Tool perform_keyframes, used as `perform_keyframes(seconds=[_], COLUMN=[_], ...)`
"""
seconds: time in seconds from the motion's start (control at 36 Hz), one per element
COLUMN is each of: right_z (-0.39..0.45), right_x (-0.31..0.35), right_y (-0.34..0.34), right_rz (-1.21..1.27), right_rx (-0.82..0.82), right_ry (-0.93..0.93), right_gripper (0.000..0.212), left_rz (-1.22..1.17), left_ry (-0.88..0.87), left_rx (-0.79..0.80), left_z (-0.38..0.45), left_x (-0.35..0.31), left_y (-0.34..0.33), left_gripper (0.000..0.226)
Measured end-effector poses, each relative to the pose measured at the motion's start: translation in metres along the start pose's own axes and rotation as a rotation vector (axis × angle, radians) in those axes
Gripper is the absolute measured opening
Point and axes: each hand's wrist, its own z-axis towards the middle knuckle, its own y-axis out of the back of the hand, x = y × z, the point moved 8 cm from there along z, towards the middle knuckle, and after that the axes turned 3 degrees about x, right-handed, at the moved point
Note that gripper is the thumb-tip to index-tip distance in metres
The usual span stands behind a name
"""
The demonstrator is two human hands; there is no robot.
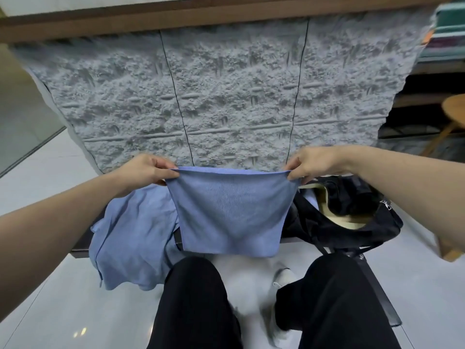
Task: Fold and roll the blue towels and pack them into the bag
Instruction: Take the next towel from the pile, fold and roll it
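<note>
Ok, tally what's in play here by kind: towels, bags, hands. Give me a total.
Blue towels: 2, the held towel and the loose towel heaped to its left.
Black bags: 1, the bag, lying open.
Hands: 2, the left hand and the right hand, each pinching a top corner.
Total: 5

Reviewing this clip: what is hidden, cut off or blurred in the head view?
- Inside of the black fabric bag: only pale lining shows; the right hand and the held blue knit towel cover its near end.
- Loose blue towel pile: partly behind the left hand and held towel; the count is unclear.
- White shoes: motion-blurred.
- Striped stack: cut by the right edge.
</note>
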Motion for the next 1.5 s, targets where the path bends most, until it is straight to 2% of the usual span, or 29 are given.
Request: perform_keyframes(seconds=[0.14, 0.28, 0.44, 0.56, 0.64, 0.72, 0.89, 1.06, 1.19, 1.28, 1.36, 1.5], right_z=[0.015, 0.025, 0.053, 0.071, 0.084, 0.099, 0.121, 0.126, 0.117, 0.109, 0.101, 0.094], right_x=[-0.001, 0.005, -0.004, -0.009, -0.013, -0.022, -0.030, -0.018, -0.007, -0.002, 0.001, -0.007], right_y=[-0.003, 0.001, 0.009, 0.014, 0.020, 0.032, 0.055, 0.087, 0.100, 0.094, 0.081, 0.037], right_rz=[-0.177, -0.253, -0.080, -0.151, -0.139, -0.058, 0.208, 0.415, 0.311, 0.201, -0.024, -0.319], right_rx=[-0.038, -0.095, -0.103, -0.106, -0.122, -0.165, -0.214, -0.378, -0.462, -0.463, -0.428, -0.304], right_ry=[-0.005, -0.019, -0.039, -0.108, -0.128, -0.144, -0.132, -0.016, 0.048, 0.062, 0.039, 0.014], right_gripper=[0.022, 0.026, 0.043, 0.018, 0.016, 0.009, 0.006, 0.017, 0.014, 0.014, 0.021, 0.022], left_rz=[0.005, 0.007, -0.012, 0.022, -0.018, -0.033, -0.052, -0.013, 0.052, 0.078, 0.115, 0.191], left_ry=[0.020, 0.033, 0.077, 0.074, 0.042, 0.050, 0.091, -0.004, -0.079, -0.095, -0.054, -0.025], left_rx=[-0.048, -0.088, -0.098, -0.084, -0.104, -0.143, -0.201, -0.274, -0.349, -0.323, -0.273, -0.178], left_z=[0.008, 0.016, 0.031, 0.046, 0.061, 0.076, 0.097, 0.105, 0.098, 0.090, 0.079, 0.060], left_x=[0.012, 0.020, 0.030, 0.029, 0.027, 0.030, 0.035, 0.012, -0.004, -0.003, 0.011, 0.036], left_y=[0.001, 0.002, 0.007, 0.009, 0.012, 0.017, 0.039, 0.054, 0.059, 0.054, 0.046, 0.013], left_gripper=[0.008, 0.003, 0.006, 0.017, 0.033, 0.033, 0.004, 0.011, 0.006, 0.005, 0.007, 0.011])
